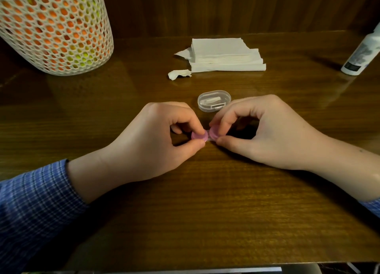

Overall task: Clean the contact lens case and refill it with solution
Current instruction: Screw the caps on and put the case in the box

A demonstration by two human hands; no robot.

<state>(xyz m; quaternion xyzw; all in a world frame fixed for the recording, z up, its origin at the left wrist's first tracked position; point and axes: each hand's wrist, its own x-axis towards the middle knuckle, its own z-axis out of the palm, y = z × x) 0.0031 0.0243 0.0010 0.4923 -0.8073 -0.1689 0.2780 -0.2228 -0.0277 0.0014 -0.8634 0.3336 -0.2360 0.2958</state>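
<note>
A small contact lens case point(206, 135) with two pink round caps lies on the wooden table, in the middle of the view. My left hand point(152, 142) pinches the left cap point(198, 136) between thumb and forefinger. The right cap point(213, 134) is pinched the same way by my right hand point(265, 133). Both hands rest low on the table. A white solution bottle point(363, 53) stands at the far right edge, its top cut off by the frame.
A clear plastic box point(213, 100) lies just behind my hands. A stack of white tissues point(224, 55) sits further back, with a torn scrap point(177, 74) beside it. A white mesh basket point(53, 28) stands at the back left. The table's front edge point(185, 266) runs along the bottom.
</note>
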